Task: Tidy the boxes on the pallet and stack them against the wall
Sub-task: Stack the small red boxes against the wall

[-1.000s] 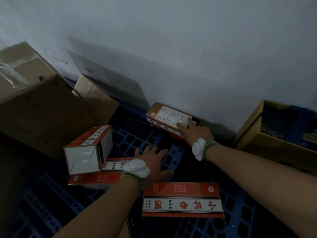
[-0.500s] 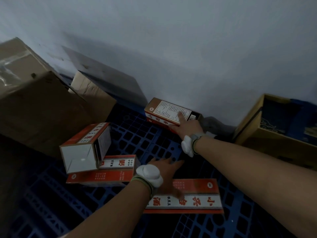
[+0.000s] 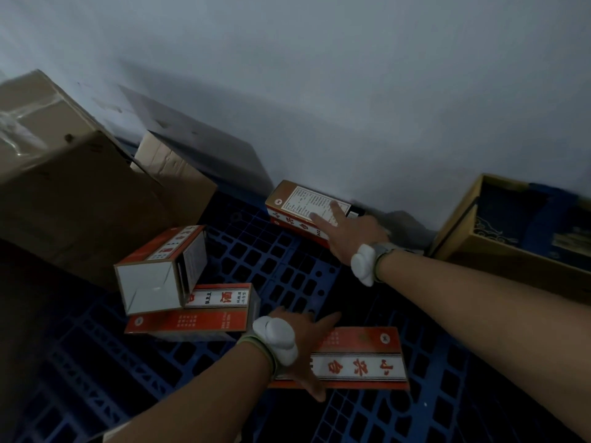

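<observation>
Several red-and-white cartons lie on the blue plastic pallet (image 3: 287, 273). One carton (image 3: 297, 203) lies against the wall; my right hand (image 3: 348, 231) rests flat on its top with fingers spread. A flat carton (image 3: 364, 359) lies nearest me. My left hand (image 3: 303, 340) spans its left end, thumb over the near edge and fingers at the far edge. At the left, an open-ended carton (image 3: 160, 270) leans tilted on another flat carton (image 3: 211, 314).
Large brown cardboard boxes (image 3: 64, 193) crowd the left side, with a smaller one (image 3: 172, 167) behind them at the wall. An open yellow-brown box (image 3: 473, 251) with dark contents sits at the right against the grey wall (image 3: 351, 91).
My left hand moved from the bare pallet back toward me and onto the left end of the nearest carton. My right hand stayed on the carton at the wall.
</observation>
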Demonstrator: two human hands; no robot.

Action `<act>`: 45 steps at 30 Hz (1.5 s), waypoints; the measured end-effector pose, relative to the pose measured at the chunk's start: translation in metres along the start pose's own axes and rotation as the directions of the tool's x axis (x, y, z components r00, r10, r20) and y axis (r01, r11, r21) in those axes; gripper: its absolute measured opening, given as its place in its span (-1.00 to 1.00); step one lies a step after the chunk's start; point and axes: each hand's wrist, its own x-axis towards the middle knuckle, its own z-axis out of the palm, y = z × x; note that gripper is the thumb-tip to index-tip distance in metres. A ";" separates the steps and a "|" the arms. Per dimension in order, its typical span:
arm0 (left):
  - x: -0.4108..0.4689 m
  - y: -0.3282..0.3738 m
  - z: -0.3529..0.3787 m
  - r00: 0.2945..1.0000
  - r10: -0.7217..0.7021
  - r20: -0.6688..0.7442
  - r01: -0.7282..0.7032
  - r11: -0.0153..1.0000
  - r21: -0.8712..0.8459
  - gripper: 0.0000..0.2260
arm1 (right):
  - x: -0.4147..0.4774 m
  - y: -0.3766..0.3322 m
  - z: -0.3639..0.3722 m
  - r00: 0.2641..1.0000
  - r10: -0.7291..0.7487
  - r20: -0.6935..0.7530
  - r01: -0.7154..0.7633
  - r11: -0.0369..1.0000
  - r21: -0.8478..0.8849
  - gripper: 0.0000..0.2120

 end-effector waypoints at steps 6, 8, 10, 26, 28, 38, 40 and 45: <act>0.000 0.006 0.012 0.999 -0.034 0.018 0.032 0.993 0.113 0.14 | -0.056 -0.001 -0.006 0.816 -0.523 0.247 0.575 0.780 -0.247 -0.39; 0.001 0.008 0.014 0.998 -0.056 -0.035 0.061 0.984 0.169 0.09 | -0.066 -0.004 -0.004 0.765 -0.582 0.276 0.640 0.739 -0.213 -0.29; 0.000 0.008 0.012 0.993 -0.078 -0.091 0.096 0.970 0.224 0.03 | -0.077 -0.005 -0.003 0.765 -0.597 0.242 0.639 0.749 -0.175 -0.28; 0.003 -0.001 -0.017 0.762 -0.131 -0.634 0.392 0.873 0.291 -0.49 | -0.077 0.022 0.016 0.907 -0.179 0.382 0.019 0.922 0.387 0.18; 0.006 -0.004 -0.013 0.815 -0.220 -0.536 0.345 0.927 0.145 -0.58 | -0.078 0.017 0.021 0.892 -0.175 0.417 0.039 0.948 0.316 0.16; 0.016 -0.018 -0.009 0.855 -0.487 -0.181 0.457 0.870 -0.183 -0.37 | -0.087 -0.010 0.044 0.949 -0.121 0.292 0.058 0.975 0.214 0.09; 0.015 -0.021 -0.009 0.832 -0.530 -0.163 0.479 0.835 -0.271 -0.36 | -0.086 -0.015 0.043 0.979 -0.095 0.182 0.041 0.959 0.279 0.03; 0.000 -0.036 -0.025 0.668 -0.520 -0.532 0.457 0.851 -0.258 -0.42 | -0.073 -0.005 0.022 0.997 -0.062 -0.037 0.072 0.892 0.446 -0.12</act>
